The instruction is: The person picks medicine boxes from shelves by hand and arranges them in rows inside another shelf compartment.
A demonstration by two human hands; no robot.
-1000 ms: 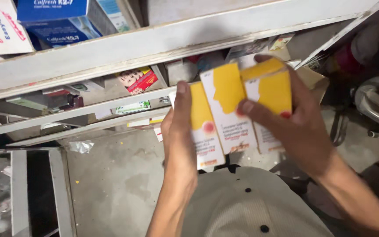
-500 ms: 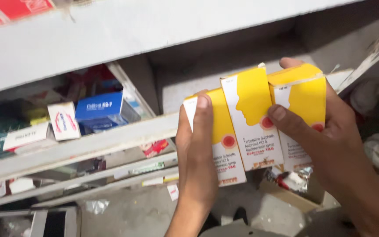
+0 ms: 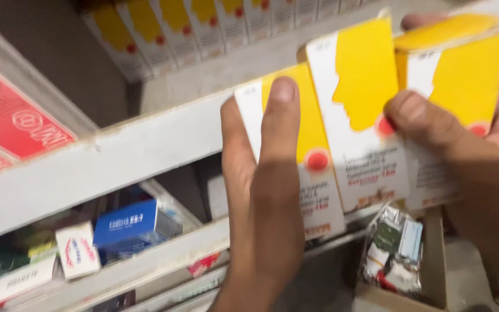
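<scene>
Head view: three yellow-and-white cartons (image 3: 356, 115) fill the centre and upper right of the frame, held fanned side by side, each standing on end with its long axis running top to bottom and tipped slightly leftward at the top, printed faces toward the camera. The left hand (image 3: 264, 196), rising from the lower centre, grips the leftmost carton, its thumb pressed flat up the yellow panel and its fingers wrapped out of sight behind. The right hand (image 3: 481, 162), at the right edge, clamps the other two cartons, its thumb across their fronts. Behind them a white shelf (image 3: 116, 162) slants across the frame. A row of matching cartons (image 3: 203, 23) lines the upper left. Below the shelf, at lower left, lies a blue box (image 3: 131, 225) beside a small white box (image 3: 77, 249). At lower right, an open cardboard box (image 3: 434, 254) holds foil strips (image 3: 394, 254).
</scene>
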